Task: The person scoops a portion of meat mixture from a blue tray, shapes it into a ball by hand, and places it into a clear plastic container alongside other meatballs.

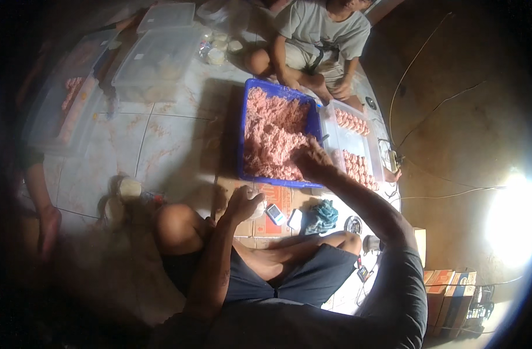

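Observation:
A blue plastic tub (pixel 241 131) heaped with a pink, crumbly or minced mass (pixel 277 141) stands in front of me. My right hand (pixel 312 161) reaches over the tub's near right part, at the pink mass; its fingers are partly hidden, so its hold is unclear. My left hand (pixel 244 205) is closed around a small whitish round thing (pixel 258 206), perhaps a wrapper or bag, just in front of the tub's near rim. To the right of the tub, a clear plastic box (pixel 349 145) holds rows of pink lumps (pixel 359 170).
Across the tub sits a person (pixel 322 43) on the floor. Lidded clear boxes (pixel 157 61) stand at the upper left. A phone-like device (pixel 275 214) and a teal cloth (pixel 322 217) lie on flattened cardboard (pixel 248 229) before me. Cables hang along the right wall.

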`<action>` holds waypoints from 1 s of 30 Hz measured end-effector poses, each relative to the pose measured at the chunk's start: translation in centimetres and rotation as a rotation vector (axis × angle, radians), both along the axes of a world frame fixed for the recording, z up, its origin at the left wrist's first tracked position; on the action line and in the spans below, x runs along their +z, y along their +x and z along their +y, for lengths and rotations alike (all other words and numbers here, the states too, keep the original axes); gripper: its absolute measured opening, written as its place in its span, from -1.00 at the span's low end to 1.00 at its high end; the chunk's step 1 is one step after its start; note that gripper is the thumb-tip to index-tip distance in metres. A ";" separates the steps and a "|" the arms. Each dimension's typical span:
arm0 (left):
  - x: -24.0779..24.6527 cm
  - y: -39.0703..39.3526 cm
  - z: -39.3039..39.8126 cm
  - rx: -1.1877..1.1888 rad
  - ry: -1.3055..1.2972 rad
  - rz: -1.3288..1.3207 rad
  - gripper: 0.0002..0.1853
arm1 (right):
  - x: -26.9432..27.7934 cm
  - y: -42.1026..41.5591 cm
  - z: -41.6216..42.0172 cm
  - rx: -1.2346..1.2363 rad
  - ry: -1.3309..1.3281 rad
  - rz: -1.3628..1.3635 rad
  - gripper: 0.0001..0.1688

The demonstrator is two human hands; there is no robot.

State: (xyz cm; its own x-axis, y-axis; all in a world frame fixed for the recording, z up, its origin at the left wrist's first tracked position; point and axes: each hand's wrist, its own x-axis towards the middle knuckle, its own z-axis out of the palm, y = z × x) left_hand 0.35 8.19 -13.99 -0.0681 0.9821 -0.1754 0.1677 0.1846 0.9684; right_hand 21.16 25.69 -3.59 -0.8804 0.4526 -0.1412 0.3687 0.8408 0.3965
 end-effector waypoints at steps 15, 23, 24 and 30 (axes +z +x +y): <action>-0.6 1.7 0.4 -0.077 -0.069 0.058 -0.46 | -1.3 1.8 3.5 -0.151 0.416 0.222 -0.91; -3.0 0.8 0.8 -0.053 0.157 -0.037 -0.47 | 3.4 1.7 -2.1 -0.161 -0.191 0.490 -0.82; -2.1 1.3 0.5 -0.024 0.050 -0.284 -0.44 | 3.5 2.7 -2.9 -0.363 -0.282 0.513 -0.84; 7.5 1.1 0.0 -0.149 -0.236 -1.380 -0.18 | 8.0 2.2 -10.9 -0.454 -0.455 1.050 -0.93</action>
